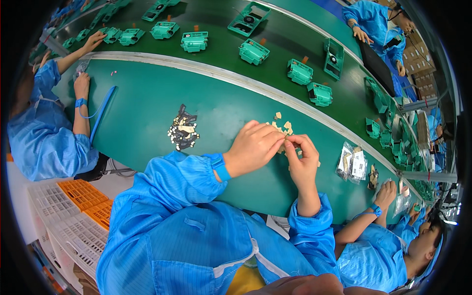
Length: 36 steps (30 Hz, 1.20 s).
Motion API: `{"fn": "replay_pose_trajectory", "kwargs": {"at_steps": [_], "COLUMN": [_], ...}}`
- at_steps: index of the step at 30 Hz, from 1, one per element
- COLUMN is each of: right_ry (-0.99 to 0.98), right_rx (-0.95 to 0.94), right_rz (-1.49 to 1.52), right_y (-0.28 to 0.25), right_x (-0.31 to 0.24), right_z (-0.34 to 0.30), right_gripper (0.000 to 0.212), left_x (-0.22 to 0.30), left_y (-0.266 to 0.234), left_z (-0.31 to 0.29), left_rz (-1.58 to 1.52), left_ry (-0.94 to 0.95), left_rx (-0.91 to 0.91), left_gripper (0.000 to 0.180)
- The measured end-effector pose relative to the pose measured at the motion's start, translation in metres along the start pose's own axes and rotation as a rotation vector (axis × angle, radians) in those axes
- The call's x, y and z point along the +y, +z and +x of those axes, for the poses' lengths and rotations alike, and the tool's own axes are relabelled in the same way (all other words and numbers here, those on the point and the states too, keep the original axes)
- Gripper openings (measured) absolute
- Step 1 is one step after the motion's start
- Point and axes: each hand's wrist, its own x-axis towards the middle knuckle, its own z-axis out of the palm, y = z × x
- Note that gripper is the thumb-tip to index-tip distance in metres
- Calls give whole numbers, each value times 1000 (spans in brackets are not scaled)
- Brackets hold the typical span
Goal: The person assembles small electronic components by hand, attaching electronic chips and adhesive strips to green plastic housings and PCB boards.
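Observation:
My left hand (255,147) and my right hand (303,162) meet over the green worktop, thumbs and fingertips pinched together. What they hold is too small and too covered by the fingers to make out. Just beyond and under the fingertips lie several small cream-coloured pieces (278,115), scattered in a loose group. Left of my left hand, a heap of small black parts with cream pieces (184,129) rests on the worktop. A blue band circles my left wrist.
Beyond a pale rail, green plastic housings (194,42) stand on a dark green conveyor (216,24). Clear bags with labels (352,163) lie to the right. Co-workers in blue sit at both sides; another stands across the line. Orange and white crates (83,194) are at lower left.

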Motion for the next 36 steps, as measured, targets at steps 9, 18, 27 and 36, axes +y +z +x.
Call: {"fn": "replay_pose_trajectory", "kwargs": {"at_steps": [9, 18, 27, 36], "right_ry": [-174, 2, 400, 430], "right_rx": [-32, -64, -70, -54], "right_rz": [-193, -40, 445, 556], "right_y": [-2, -6, -16, -23], "right_x": [1, 1, 8, 13], "right_z": [1, 0, -6, -2], "right_gripper": [8, 5, 6, 3], "left_x": [-2, 0, 5, 6], "left_y": [5, 6, 9, 12], "left_z": [-2, 1, 1, 3], "left_rz": [43, -14, -51, -56], "left_ry": [30, -14, -97, -119], "left_rx": [-26, -2, -8, -7], "left_gripper": [11, 8, 7, 9]}}
